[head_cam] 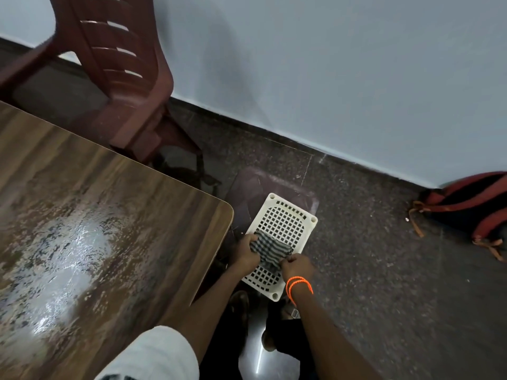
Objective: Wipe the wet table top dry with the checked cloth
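- Head view: the checked cloth is bunched into a short roll held off the table, over a white perforated plastic tray that lies on the floor beside the table's corner.
- The cloth's long axis runs from upper left to lower right in the frame, one end at each hand; its grey and dark checks show along the top of the bundle.
- The left hand has its fingers curled round the cloth's upper-left end.
- The right hand grips the lower-right end, fingers closed over the fabric; two orange bands circle that wrist.
- Both forearms reach down and forward from the bottom of the frame; a white sleeve covers the left upper arm.
- The tray is a rectangle set at a slant, its long side running from the upper left toward the person's feet; part of it is hidden under the cloth and hands.
- The wooden table top fills the left of the frame, with a wide sheet of water glinting across it; the cloth is apart from it, just past its rounded corner.
- A dark red plastic chair stands behind the table against the pale wall.
- A red and black backpack lies on the speckled floor at the far right, near the wall.
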Motion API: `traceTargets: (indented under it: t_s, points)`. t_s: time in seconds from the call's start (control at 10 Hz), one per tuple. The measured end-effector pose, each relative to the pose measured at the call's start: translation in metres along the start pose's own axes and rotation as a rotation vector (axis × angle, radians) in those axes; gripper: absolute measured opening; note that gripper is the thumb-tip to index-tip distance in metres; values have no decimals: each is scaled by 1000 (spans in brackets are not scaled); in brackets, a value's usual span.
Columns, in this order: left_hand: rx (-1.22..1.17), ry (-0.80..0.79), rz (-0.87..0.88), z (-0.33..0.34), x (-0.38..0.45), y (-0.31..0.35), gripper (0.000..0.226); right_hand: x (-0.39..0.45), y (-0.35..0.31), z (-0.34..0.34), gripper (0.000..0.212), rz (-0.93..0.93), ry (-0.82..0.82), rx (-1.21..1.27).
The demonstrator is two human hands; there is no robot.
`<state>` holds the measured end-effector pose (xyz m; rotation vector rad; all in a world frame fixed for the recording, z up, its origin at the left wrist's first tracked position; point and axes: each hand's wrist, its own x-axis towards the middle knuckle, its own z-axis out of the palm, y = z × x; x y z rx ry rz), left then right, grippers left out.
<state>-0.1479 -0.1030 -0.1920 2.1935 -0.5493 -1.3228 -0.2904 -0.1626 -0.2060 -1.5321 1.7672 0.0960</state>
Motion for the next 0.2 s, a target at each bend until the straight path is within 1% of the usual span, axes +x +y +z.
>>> traceTargets:
  t_s: [0.1,0.2]
  points:
    - [1,-5,35,-10,-21,11,45,-17,-12,-17,22,31,36,-11]
    - [29,33,156,-23,-49,38,33,-40,-39,-44,23,-78,30,22]
